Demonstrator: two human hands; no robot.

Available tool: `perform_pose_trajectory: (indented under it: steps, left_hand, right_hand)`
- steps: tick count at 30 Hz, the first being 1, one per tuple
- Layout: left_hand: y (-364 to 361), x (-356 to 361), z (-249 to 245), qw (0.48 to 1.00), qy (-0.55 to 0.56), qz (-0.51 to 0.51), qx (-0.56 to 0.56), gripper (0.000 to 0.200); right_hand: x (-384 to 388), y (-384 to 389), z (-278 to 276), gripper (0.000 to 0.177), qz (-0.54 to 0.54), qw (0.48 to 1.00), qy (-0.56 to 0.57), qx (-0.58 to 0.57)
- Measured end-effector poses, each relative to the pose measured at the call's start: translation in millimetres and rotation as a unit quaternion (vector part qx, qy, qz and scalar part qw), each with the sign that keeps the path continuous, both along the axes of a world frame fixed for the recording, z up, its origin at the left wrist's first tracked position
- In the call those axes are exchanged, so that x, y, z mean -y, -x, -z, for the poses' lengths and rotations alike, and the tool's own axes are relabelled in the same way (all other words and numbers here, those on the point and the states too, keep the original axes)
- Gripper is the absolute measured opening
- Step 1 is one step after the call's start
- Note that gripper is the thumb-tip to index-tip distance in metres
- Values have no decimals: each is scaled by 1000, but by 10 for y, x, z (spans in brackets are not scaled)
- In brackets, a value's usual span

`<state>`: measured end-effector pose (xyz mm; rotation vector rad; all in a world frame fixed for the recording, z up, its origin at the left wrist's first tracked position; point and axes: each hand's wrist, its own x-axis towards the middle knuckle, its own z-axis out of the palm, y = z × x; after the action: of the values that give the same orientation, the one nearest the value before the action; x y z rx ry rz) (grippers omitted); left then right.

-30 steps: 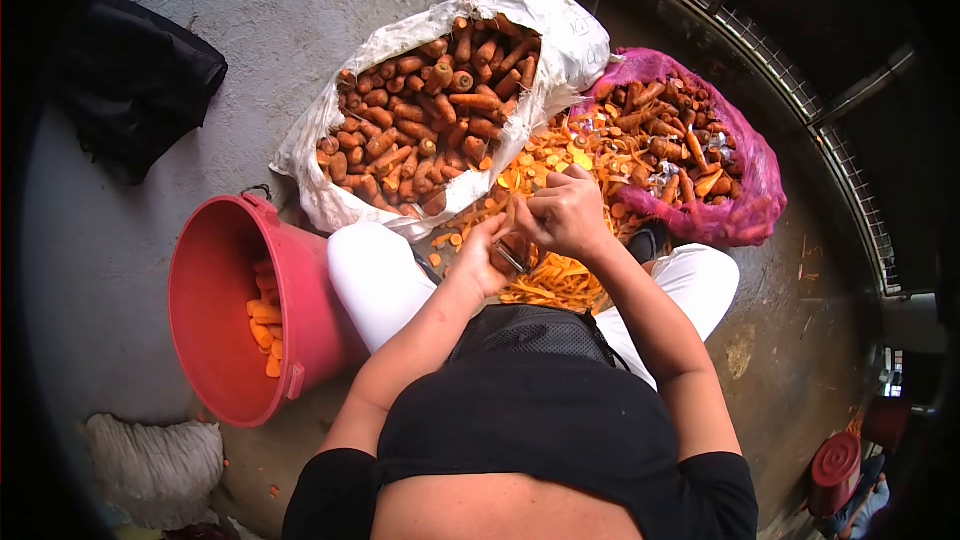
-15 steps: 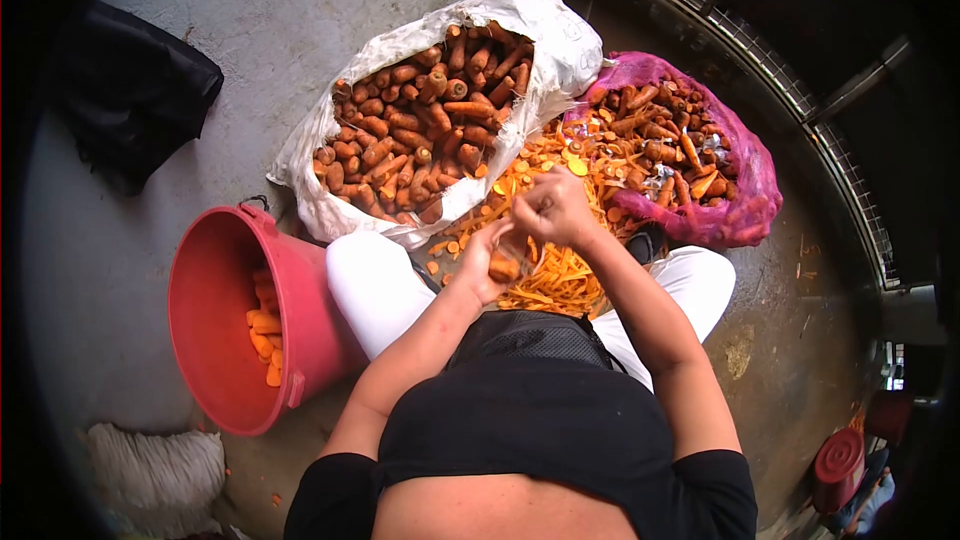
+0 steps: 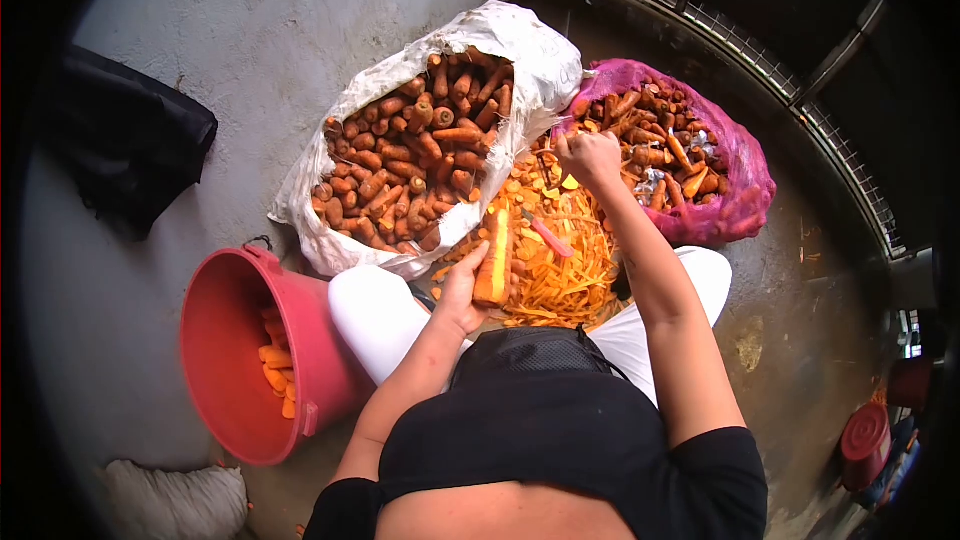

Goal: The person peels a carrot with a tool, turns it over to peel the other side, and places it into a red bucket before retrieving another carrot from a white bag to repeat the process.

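My left hand (image 3: 463, 292) is wrapped round a thick carrot (image 3: 492, 275), held tilted upward above the peelings. A bright, peeled stripe runs down the carrot's length; the skin beside it is darker. My right hand (image 3: 592, 156) is closed, up and to the right of the carrot and apart from it. From its fingers a thin, dark peeler (image 3: 547, 162) sticks out to the left, partly hidden. Below both hands lies a heap of carrot peelings and cut ends (image 3: 565, 290), with a pink-handled knife (image 3: 550, 237) resting on it.
A white sack (image 3: 540, 45) of unpeeled carrots (image 3: 400, 155) stands ahead, beside a pink mesh sack (image 3: 750, 180) of carrots and scraps. At left is a red bucket (image 3: 215, 360) with peeled carrots (image 3: 275, 370). Black cloth (image 3: 140, 135) lies far left.
My right hand has moved up and away from my left hand. The carrot has come upright into clearer view, its peeled stripe showing. The pink-handled knife is now visible.
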<state>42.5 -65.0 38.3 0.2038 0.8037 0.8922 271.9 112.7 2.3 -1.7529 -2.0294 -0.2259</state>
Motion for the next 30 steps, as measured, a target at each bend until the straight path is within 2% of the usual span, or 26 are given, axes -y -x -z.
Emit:
perform_pose_trajectory:
  steps: [2, 3, 4, 6, 8, 9, 12, 15, 16, 19, 22, 24, 26, 27, 28, 30]
  left_hand:
    - [53, -48, 122, 999, 25, -17, 37, 42]
    - [117, -85, 263, 997, 37, -13, 60, 42]
    - [155, -99, 343, 995, 51, -9, 83, 41]
    - [103, -89, 299, 995, 74, -30, 57, 39]
    - [52, -72, 279, 996, 59, -50, 53, 37]
    - [-46, -77, 82, 996, 76, -46, 16, 35]
    - [37, -88, 258, 992, 122, -19, 13, 34]
    - [65, -80, 359, 992, 117, -26, 36, 32]
    - [58, -76, 344, 992, 115, -32, 43, 32]
    - [-15, -55, 178, 987, 145, -57, -27, 31]
    - [1, -30, 211, 996, 86, -35, -6, 31]
    - [-16, -49, 198, 996, 81, -31, -38, 32]
    - [-19, -34, 136, 997, 51, -4, -56, 35]
    - [1, 24, 56, 998, 23, 20, -60, 36]
    - [12, 63, -20, 997, -2, 44, -64, 38]
    - [1, 76, -117, 998, 4, 56, -29, 40]
  right_hand:
    - [183, 121, -248, 50, -28, 988, 114, -100]
    - [345, 213, -388, 45, -60, 963, 152, -216]
    - [527, 294, -576, 41, -90, 961, 181, -189]
    - [738, 392, -415, 36, -232, 957, 29, -173]
    - [1011, 520, -556, 31, -272, 944, -8, -186]
    - [1086, 556, -574, 31, -290, 940, -3, -182]
    - [1193, 619, -657, 36, -324, 925, -26, -194]
    - [1201, 635, -671, 36, -347, 920, -40, -179]
    - [1196, 632, -660, 35, -348, 920, -39, -178]
    - [1172, 620, -595, 34, -352, 918, -30, -178]
    - [1144, 623, -550, 33, -362, 911, -18, -194]
    - [1094, 629, -487, 32, -367, 905, -15, -214]
    - [931, 587, -404, 31, -320, 919, -23, -227]
    - [777, 499, -303, 31, -274, 940, -6, -204]
    - [638, 413, -268, 37, -250, 946, 61, -197]
    - [355, 305, -217, 42, -190, 980, 66, 1]
